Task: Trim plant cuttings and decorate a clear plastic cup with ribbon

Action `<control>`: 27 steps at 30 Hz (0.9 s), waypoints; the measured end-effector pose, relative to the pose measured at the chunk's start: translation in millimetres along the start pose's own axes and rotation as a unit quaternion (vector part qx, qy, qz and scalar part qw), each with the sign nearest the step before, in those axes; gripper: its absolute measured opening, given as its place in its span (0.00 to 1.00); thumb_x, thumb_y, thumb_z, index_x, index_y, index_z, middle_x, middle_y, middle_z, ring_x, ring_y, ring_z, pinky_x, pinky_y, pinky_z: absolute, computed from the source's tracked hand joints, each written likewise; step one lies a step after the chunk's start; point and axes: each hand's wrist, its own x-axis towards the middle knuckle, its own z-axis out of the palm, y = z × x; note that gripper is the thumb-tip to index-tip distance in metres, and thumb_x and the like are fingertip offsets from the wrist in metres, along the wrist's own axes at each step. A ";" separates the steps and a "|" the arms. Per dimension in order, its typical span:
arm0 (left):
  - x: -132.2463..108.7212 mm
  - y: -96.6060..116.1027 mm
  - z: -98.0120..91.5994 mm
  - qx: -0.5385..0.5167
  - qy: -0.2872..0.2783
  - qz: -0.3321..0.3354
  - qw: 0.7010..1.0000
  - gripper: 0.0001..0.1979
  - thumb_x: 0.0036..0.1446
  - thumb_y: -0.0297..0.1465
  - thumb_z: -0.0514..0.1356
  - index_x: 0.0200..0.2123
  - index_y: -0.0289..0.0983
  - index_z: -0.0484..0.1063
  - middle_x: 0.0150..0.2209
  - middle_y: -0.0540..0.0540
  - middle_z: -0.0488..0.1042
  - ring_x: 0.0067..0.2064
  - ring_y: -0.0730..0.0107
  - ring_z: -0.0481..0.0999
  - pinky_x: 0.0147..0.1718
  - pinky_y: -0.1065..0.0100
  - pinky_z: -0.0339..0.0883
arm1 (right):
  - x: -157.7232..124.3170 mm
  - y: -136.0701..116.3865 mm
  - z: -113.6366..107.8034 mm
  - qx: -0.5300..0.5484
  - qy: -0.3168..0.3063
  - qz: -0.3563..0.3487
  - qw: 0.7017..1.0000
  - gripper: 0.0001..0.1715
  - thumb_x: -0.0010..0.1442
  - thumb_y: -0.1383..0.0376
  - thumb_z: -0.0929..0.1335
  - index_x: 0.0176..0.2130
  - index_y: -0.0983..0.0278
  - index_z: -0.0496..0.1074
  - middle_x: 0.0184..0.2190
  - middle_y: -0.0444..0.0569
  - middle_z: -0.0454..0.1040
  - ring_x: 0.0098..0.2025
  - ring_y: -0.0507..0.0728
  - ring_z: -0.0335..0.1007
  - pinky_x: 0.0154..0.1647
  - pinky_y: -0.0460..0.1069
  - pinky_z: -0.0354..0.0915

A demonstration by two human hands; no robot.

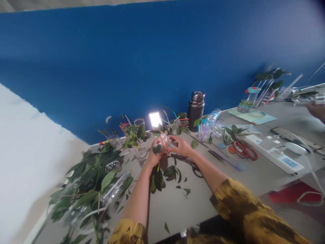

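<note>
Your left hand and right hand both grip a clear cup, held just above the desk and over the cut leaves. A leaf and an orange straw seem pressed against it, though blur hides how. You look mid-assembly; seating the stem calls for a steady cup.

Green leaf, blue wall, red scissors, yellow-black mottled sleeve.

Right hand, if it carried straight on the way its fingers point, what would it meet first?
Most likely the small clear cup that the left hand holds. The right hand seems to touch it with its fingertips, though depth is unclear.
</note>
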 end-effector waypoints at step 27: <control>-63.3 39.4 -37.5 0.347 -0.161 0.055 0.922 0.19 0.49 0.17 0.56 0.33 0.41 0.85 0.44 0.40 0.75 0.49 0.55 0.76 0.52 0.58 0.71 | -6.1 -0.4 -15.9 -0.123 0.060 0.024 0.990 0.07 0.57 0.63 0.69 0.34 0.58 0.80 0.29 0.45 0.80 0.31 0.56 0.71 0.36 0.49 0.63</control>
